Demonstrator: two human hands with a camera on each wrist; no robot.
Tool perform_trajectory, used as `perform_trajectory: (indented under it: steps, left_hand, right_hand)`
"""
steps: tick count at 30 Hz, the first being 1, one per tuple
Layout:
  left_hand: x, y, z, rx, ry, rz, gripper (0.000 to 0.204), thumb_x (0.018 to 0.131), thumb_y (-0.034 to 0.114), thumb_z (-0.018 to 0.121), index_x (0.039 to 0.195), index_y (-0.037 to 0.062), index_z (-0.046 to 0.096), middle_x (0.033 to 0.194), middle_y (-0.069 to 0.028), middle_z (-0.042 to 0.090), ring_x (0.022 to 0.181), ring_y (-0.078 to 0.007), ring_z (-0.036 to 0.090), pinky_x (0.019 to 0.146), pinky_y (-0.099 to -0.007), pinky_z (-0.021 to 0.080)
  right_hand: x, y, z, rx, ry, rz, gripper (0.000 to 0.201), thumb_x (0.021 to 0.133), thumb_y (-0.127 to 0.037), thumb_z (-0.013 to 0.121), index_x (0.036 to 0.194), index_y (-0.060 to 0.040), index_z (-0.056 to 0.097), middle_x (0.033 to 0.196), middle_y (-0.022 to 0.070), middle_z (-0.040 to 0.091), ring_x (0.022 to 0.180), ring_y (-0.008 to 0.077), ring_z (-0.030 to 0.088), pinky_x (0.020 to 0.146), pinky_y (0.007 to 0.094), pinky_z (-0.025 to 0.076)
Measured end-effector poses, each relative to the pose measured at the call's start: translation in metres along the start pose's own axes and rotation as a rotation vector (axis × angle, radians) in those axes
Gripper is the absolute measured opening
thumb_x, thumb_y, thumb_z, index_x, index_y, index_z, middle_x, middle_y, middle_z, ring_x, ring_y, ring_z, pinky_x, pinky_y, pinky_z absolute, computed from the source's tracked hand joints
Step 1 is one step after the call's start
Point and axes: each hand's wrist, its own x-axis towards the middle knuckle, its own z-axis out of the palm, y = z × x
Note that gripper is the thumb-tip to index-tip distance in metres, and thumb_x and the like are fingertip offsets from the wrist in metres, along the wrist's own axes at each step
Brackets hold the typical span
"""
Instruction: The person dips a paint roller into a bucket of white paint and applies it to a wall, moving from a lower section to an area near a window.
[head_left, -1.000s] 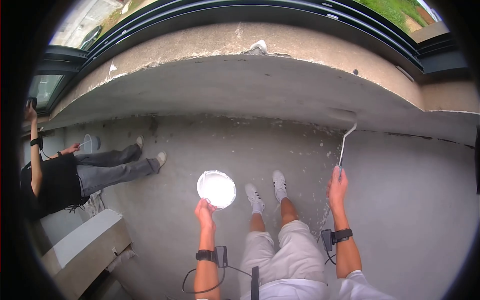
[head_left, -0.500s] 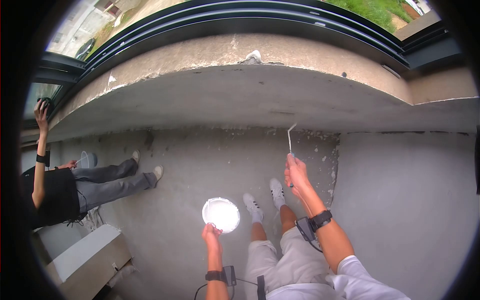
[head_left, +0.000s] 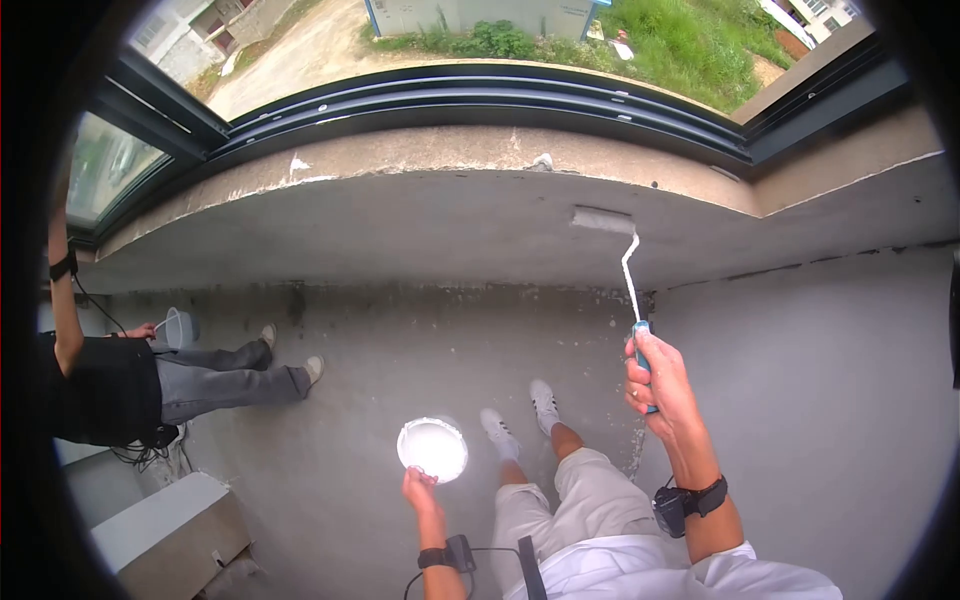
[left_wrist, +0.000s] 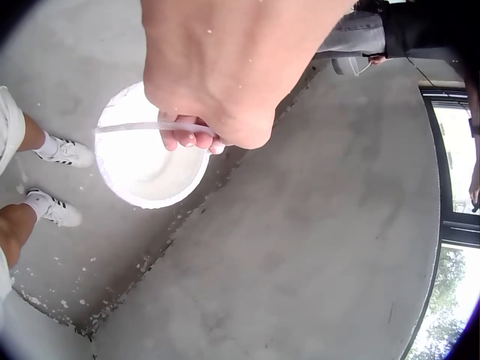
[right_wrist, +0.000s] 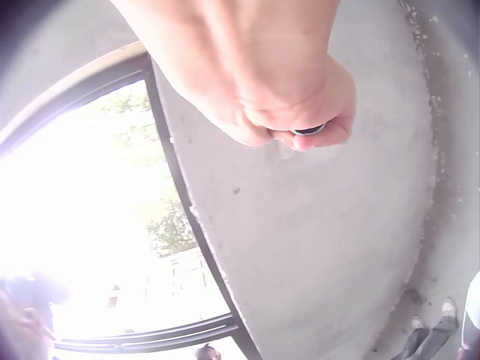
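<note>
- The paint roller (head_left: 603, 219) lies against the grey wall (head_left: 400, 225) just under the far window ledge (head_left: 420, 152), right of centre; its thin white shaft runs down to a blue grip.
- The right hand (head_left: 657, 378) is wrapped round that grip, arm raised.
- The left hand (head_left: 420, 490), low and near, curls its fingers (left_wrist: 187, 138) round the wire handle of a white paint bucket (head_left: 432, 449).
- White shoes (head_left: 522, 418) stand just right of the bucket.
- Far left, another person (head_left: 140, 375) holds a small pail (head_left: 180, 326).

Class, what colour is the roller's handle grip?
Blue, on the roller handle; best in the head view.
</note>
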Motion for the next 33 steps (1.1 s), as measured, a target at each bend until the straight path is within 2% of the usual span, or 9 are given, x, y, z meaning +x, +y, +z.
perform_trajectory:
  steps: [4,8,19,20,23,26,27,29,33]
  left_hand:
    - [0.009,-0.005,-0.02,-0.081,0.016,0.017,0.017,0.097,0.019,0.048,0.085,0.0082,0.053,0.07,0.0011,0.045,0.063,-0.0113,0.045,0.071,-0.0336,0.047]
    - [0.013,-0.012,-0.032,-0.141,0.016,0.008,0.018,0.098,0.02,0.048,0.085,0.0079,0.054,0.07,0.0014,0.046,0.062,-0.0111,0.045,0.071,-0.0328,0.047]
    - [0.005,-0.045,-0.09,-0.038,0.184,-0.047,0.013,0.096,0.018,0.049,0.092,0.0072,0.055,0.074,0.0018,0.048,0.064,-0.0095,0.046,0.068,-0.0273,0.046]
    - [0.033,-0.07,-0.065,-0.077,0.144,0.005,0.013,0.096,0.018,0.049,0.092,0.0072,0.055,0.075,0.0019,0.048,0.065,-0.0094,0.046,0.068,-0.0277,0.046]
    - [0.008,-0.058,-0.098,-0.02,0.194,-0.063,0.014,0.096,0.019,0.047,0.091,0.008,0.055,0.078,0.0024,0.047,0.069,-0.01,0.046,0.07,-0.0305,0.046]
    - [0.002,-0.057,-0.118,0.011,0.177,-0.066,0.016,0.097,0.021,0.046,0.087,0.0098,0.052,0.08,0.0028,0.047,0.07,-0.0107,0.044,0.072,-0.0335,0.044]
    - [0.035,-0.082,-0.087,-0.049,0.169,-0.031,0.018,0.098,0.022,0.045,0.084,0.0113,0.05,0.078,0.0029,0.045,0.069,-0.0111,0.044,0.072,-0.0333,0.044]
    - [0.026,-0.074,-0.113,-0.037,0.188,-0.056,0.022,0.099,0.023,0.043,0.079,0.0143,0.046,0.073,0.0029,0.042,0.067,-0.0119,0.044,0.074,-0.0328,0.043]
    - [0.04,-0.057,-0.142,-0.025,-0.018,-0.078,0.019,0.096,0.02,0.045,0.079,0.0127,0.048,0.07,0.0024,0.042,0.061,-0.0118,0.042,0.07,-0.0326,0.044]
  right_hand:
    - [-0.015,-0.011,0.008,-0.032,-0.001,-0.035,0.027,0.103,-0.034,0.047,0.091,-0.0094,0.046,0.057,-0.0056,0.035,0.039,0.0034,0.028,0.035,0.0218,0.025]
    - [0.029,0.012,0.004,-0.061,-0.017,0.001,0.028,0.103,-0.034,0.046,0.089,-0.0103,0.045,0.057,-0.0059,0.034,0.04,0.0039,0.028,0.036,0.0226,0.025]
    - [0.255,0.132,-0.008,-0.16,-0.008,0.263,0.026,0.099,-0.032,0.046,0.084,-0.0106,0.041,0.058,-0.0053,0.032,0.041,0.0064,0.024,0.038,0.0267,0.026]
    - [0.306,0.14,-0.006,-0.144,-0.036,0.223,0.025,0.098,-0.031,0.046,0.083,-0.0105,0.041,0.057,-0.0053,0.031,0.041,0.0066,0.024,0.038,0.027,0.026]
    - [0.326,0.169,0.003,-0.12,0.012,0.284,0.025,0.098,-0.029,0.046,0.081,-0.0105,0.041,0.057,-0.0055,0.031,0.041,0.0069,0.024,0.038,0.028,0.026]
    - [0.302,0.159,-0.003,-0.091,-0.018,0.294,0.025,0.098,-0.029,0.046,0.082,-0.0099,0.042,0.058,-0.0058,0.031,0.041,0.0066,0.025,0.038,0.0276,0.025]
    - [0.319,0.133,-0.005,-0.086,-0.081,0.223,0.026,0.098,-0.029,0.046,0.083,-0.0097,0.042,0.058,-0.006,0.031,0.041,0.0065,0.025,0.038,0.0271,0.025]
    - [0.254,0.098,-0.017,-0.086,-0.081,0.217,0.025,0.099,-0.03,0.047,0.084,-0.0091,0.043,0.059,-0.0062,0.032,0.042,0.0057,0.025,0.038,0.0257,0.024]
    - [0.135,0.032,-0.034,-0.035,-0.107,0.135,0.025,0.1,-0.029,0.047,0.087,-0.0084,0.043,0.06,-0.0065,0.032,0.043,0.0038,0.025,0.038,0.0233,0.023]
